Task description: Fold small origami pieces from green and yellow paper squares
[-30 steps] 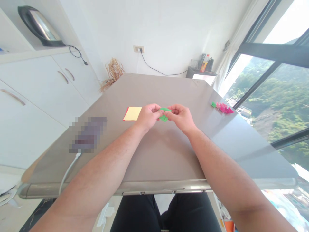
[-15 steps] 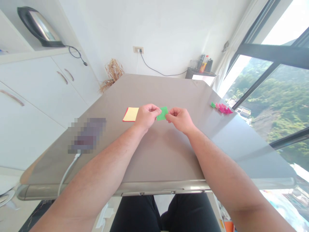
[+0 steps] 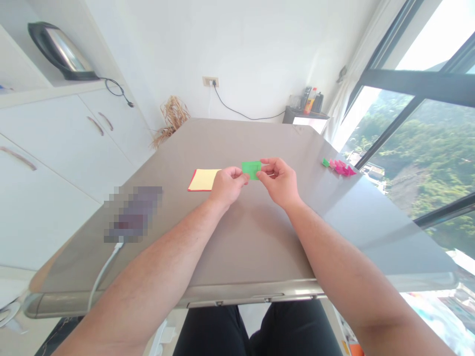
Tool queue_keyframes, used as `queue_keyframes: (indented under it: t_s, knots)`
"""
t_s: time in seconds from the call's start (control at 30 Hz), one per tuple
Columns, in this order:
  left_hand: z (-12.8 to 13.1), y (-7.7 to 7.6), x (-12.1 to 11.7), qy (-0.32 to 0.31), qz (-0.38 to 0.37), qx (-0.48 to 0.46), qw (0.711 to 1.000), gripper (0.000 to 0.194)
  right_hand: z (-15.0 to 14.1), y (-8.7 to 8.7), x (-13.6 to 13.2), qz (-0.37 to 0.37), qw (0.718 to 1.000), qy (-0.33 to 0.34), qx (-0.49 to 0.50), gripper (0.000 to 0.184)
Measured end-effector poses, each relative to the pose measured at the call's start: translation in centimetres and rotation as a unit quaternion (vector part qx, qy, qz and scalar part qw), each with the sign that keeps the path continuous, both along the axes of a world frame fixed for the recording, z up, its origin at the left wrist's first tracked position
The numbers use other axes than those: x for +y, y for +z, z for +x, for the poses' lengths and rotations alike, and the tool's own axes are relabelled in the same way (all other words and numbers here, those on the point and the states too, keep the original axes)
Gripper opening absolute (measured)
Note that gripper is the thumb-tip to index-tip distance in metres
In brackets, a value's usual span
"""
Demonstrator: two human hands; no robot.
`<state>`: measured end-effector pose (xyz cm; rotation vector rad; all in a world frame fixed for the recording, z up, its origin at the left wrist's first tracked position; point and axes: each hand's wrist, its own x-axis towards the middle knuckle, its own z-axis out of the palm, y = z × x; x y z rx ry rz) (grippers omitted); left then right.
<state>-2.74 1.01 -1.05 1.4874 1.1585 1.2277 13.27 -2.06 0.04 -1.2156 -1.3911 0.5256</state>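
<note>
A small green sheet of paper (image 3: pixel 251 169) is held up above the table between my two hands. My left hand (image 3: pixel 229 185) pinches its lower left corner between thumb and fingers. At its right edge, my right hand (image 3: pixel 278 180) grips the paper with the thumb in front and the fingers behind. Faint crease lines show across the sheet. Just left of my left hand lies a yellow pad of paper with a red border (image 3: pixel 202 180), its right end partly covered by that hand.
Several pink folded paper pieces (image 3: pixel 342 167) and a green one (image 3: pixel 325 162) rest at the table's right side. A blurred dark device (image 3: pixel 135 212) with a white cable (image 3: pixel 102 277) lies at the left. A window (image 3: pixel 408 128) stands beyond the right edge.
The green paper has turned to lie more level and wider to the view. My right hand has risen slightly and shifted its grip along the right edge; my left hand now holds the lower corner.
</note>
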Motion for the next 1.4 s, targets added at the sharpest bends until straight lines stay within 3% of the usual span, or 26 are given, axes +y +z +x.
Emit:
queue_keyframes:
  t_s: [0.33, 0.53, 0.6, 0.73, 0.87, 1.07, 1.2, 1.4]
  knots:
    - [1.4, 0.1, -1.2, -0.007, -0.050, -0.076, 0.996, 0.022, -0.4, -0.5, 0.0, 0.042, 0.996, -0.040, -0.066, 0.039]
    - [1.3, 0.0, -1.2, 0.000, -0.039, -0.103, 0.994, 0.010, -0.3, -1.1, 0.2, 0.047, 0.994, -0.046, -0.082, 0.035]
    - [1.1, 0.0, -1.0, 0.009, -0.019, -0.102, 0.995, 0.017, -0.3, -1.2, 0.2, 0.048, 0.996, -0.036, -0.073, 0.033]
    - [0.7, 0.0, -0.9, 0.003, -0.005, -0.091, 0.996, 0.052, -0.2, -1.2, 0.1, 0.054, 0.996, -0.024, -0.061, 0.033]
    - [0.7, 0.0, -1.0, -0.021, 0.030, -0.082, 0.996, 0.043, 0.0, -1.3, 0.2, 0.070, 0.995, -0.019, -0.075, 0.032]
    - [0.6, -0.1, -0.9, -0.045, 0.062, -0.075, 0.994, 0.040, 0.6, -0.8, 0.2, 0.004, 0.999, 0.037, 0.008, 0.017]
    - [0.5, -0.3, -0.7, -0.050, 0.073, -0.072, 0.993, 0.043, 0.7, -0.2, 0.2, -0.034, 0.994, 0.083, 0.064, 0.019]
    - [0.4, -0.2, -0.6, -0.019, 0.089, -0.066, 0.994, 0.038, 0.6, -0.1, 0.4, -0.037, 0.996, 0.047, 0.066, 0.018]
